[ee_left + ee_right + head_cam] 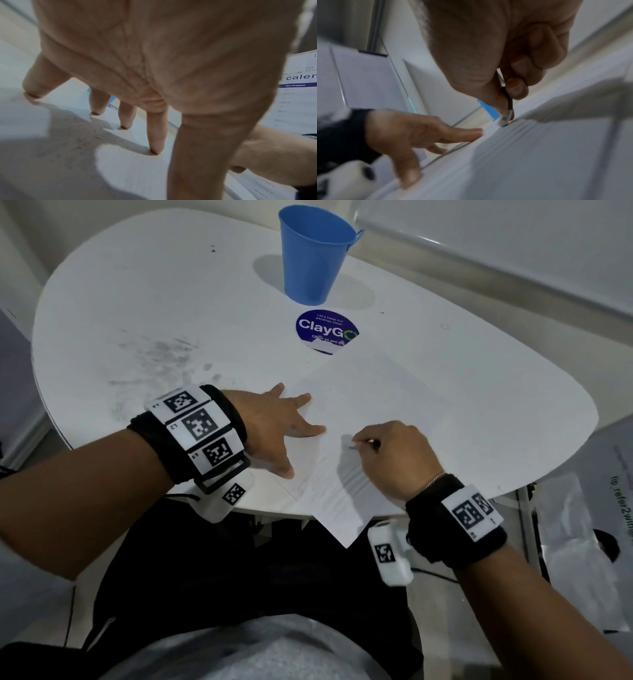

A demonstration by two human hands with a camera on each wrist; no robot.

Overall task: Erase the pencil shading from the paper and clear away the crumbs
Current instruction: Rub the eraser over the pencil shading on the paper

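sticker (327, 332): "ClayGo", "Let's keep our pantries clean" | printed sheet (298, 97): "calen…"

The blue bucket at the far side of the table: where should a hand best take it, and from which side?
Probably grip the blue bucket round its upper wall, coming from the near side. It stands upright, widens toward the rim, and nothing stands against it on the table.

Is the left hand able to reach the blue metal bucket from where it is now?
Probably yes. The left hand lies flat on the white paper, holding nothing, and only bare white table lies between it and the blue metal bucket.
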